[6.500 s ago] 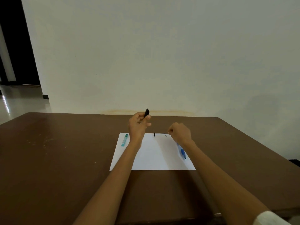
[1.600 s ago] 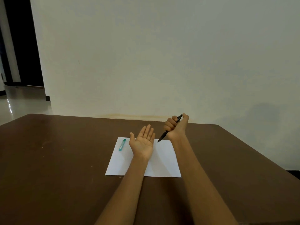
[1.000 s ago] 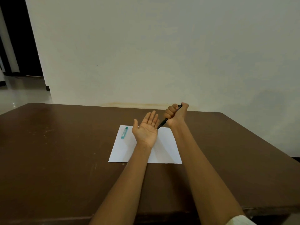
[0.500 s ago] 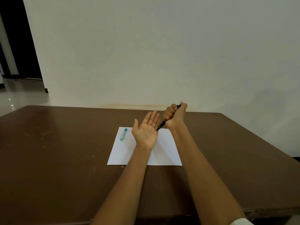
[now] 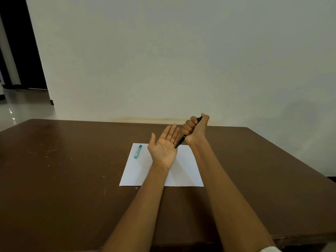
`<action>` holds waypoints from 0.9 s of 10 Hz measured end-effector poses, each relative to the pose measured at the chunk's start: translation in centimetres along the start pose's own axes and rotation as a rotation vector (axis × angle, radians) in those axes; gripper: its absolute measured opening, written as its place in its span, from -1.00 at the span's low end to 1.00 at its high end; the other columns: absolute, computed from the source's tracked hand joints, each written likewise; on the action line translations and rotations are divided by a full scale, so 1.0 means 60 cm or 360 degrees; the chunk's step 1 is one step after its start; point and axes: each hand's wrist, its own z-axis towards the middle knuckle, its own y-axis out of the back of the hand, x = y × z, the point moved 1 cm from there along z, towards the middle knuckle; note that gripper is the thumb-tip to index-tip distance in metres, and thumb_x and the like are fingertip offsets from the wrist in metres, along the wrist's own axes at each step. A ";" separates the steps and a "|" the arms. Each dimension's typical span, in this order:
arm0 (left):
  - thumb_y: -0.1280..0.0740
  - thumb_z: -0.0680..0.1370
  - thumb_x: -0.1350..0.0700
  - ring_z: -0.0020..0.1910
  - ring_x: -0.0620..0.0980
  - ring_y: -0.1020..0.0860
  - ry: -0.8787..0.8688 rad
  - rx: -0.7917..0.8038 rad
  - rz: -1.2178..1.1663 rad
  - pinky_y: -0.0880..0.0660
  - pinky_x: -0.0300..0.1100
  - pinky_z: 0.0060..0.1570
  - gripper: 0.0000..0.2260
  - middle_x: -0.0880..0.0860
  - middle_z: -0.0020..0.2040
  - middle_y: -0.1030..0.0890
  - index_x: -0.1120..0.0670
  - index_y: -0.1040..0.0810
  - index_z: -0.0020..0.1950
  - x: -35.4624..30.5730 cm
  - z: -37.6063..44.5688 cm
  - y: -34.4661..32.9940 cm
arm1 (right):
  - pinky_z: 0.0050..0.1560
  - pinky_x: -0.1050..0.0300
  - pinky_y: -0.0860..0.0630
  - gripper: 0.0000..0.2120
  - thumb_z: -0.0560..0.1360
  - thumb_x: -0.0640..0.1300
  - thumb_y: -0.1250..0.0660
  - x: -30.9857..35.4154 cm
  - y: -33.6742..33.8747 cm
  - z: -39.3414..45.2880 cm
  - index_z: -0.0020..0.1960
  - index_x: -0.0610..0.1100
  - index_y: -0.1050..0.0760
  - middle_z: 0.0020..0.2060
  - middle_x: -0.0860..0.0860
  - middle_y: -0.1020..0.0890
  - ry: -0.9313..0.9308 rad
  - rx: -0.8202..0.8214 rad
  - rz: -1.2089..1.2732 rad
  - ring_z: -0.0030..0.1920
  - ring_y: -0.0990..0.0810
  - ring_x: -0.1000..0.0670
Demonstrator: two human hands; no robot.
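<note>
While the black pencil (image 5: 180, 142) sits fisted in the right grip (image 5: 195, 130), thumb on top, its tip reaches the wide, empty left grip (image 5: 164, 145) beside it; refilling seems done, testing left. Further left, a teal lead case (image 5: 138, 151) lies on paper (image 5: 183, 171).

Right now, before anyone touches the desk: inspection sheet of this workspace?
Surface: brown table, scuffed, with pale specks at left.
Job's things: black pen, tip down, pointing at the left palm; contact unclear. White paper flat beneath the hands.
Clutter: teal case on the paper's far left corner.
Grippers: right hand grips the pen in a fist; left hand palm up, fingers straight.
Cables: nothing seen.
Surroundings: plain wall behind; dark doorway and glossy floor at left.
</note>
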 end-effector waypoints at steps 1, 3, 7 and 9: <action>0.04 0.60 -0.16 0.40 0.16 -0.34 0.0002 0.0001 0.0028 -0.20 0.03 0.43 -0.42 0.22 0.40 -0.38 0.24 -0.29 0.42 0.000 0.001 0.001 | -0.65 0.38 -0.02 -0.52 0.51 0.07 -0.02 0.001 0.000 -0.001 -0.55 -0.05 -0.12 -0.66 0.09 -0.11 0.0024 0.0016 -0.0011 -0.69 -0.03 0.09; 0.03 0.60 -0.16 0.39 0.16 -0.35 0.0001 0.0015 0.0031 -0.28 0.03 0.36 -0.42 0.23 0.40 -0.38 0.24 -0.29 0.42 0.001 0.001 0.002 | -0.67 0.38 -0.04 -0.49 0.51 0.10 -0.03 0.005 -0.002 -0.006 -0.58 -0.05 -0.13 -0.67 0.09 -0.11 -0.0005 0.0036 0.0009 -0.69 -0.03 0.09; 0.02 0.60 -0.16 0.39 0.16 -0.36 0.0013 0.0019 0.0055 -0.29 0.02 0.35 -0.43 0.22 0.39 -0.39 0.23 -0.30 0.41 0.002 0.002 0.004 | -0.66 0.39 -0.04 -0.52 0.52 0.09 -0.04 0.007 -0.004 -0.012 -0.54 -0.05 -0.12 -0.66 0.09 -0.12 0.0008 -0.0001 -0.0002 -0.69 -0.03 0.09; 0.02 0.59 -0.16 0.37 0.16 -0.37 0.0022 0.0022 0.0058 -0.30 0.02 0.35 -0.44 0.23 0.38 -0.41 0.24 -0.32 0.39 0.002 0.004 0.004 | -0.65 0.38 -0.03 -0.54 0.51 0.08 -0.05 0.007 -0.004 -0.013 -0.52 -0.06 -0.12 -0.65 0.09 -0.12 -0.0014 -0.0018 -0.0010 -0.68 -0.02 0.09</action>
